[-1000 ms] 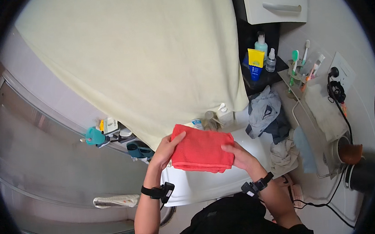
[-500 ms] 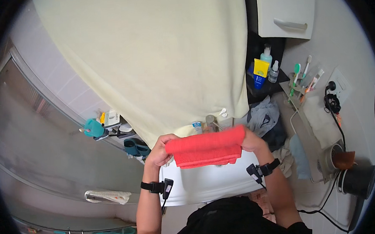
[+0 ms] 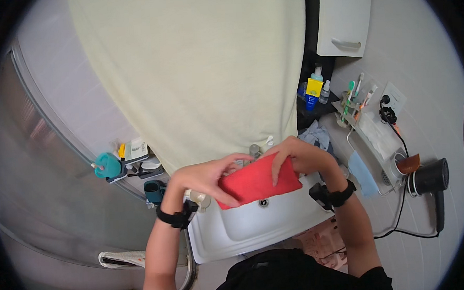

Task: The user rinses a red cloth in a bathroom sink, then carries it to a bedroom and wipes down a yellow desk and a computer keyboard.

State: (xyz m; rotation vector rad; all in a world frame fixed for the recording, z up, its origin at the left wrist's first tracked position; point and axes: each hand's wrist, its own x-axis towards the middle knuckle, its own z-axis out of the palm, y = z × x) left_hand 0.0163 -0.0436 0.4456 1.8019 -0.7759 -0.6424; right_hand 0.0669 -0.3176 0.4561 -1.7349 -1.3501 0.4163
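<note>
Above the white washbasin (image 3: 208,248) I hold a folded red towel (image 3: 252,183), now a compact oblong block tilted with its right end higher. My left hand (image 3: 205,179) grips its left end, thumb across the near face and fingers reaching along the upper edge behind. My right hand (image 3: 298,154) is over the right end, with a finger or thumb pressed down the near face; its other fingers are partly hidden. The drain (image 3: 264,202) shows in the basin just below the towel. Black straps with small devices sit on both wrists.
A pale cloth (image 3: 201,68) hangs behind the faucet (image 3: 255,150). To the right are a yellow-and-blue tube (image 3: 313,93), toothbrushes (image 3: 351,90) on a rack, a blue face mask (image 3: 362,172) and a black hair dryer (image 3: 430,176) with a cord. A teal cup (image 3: 107,165) stands left.
The towel has gone from a wide strip with a hanging lower layer to a shorter folded block. My hands have come closer together, and the view has shifted, showing more of the basin.
</note>
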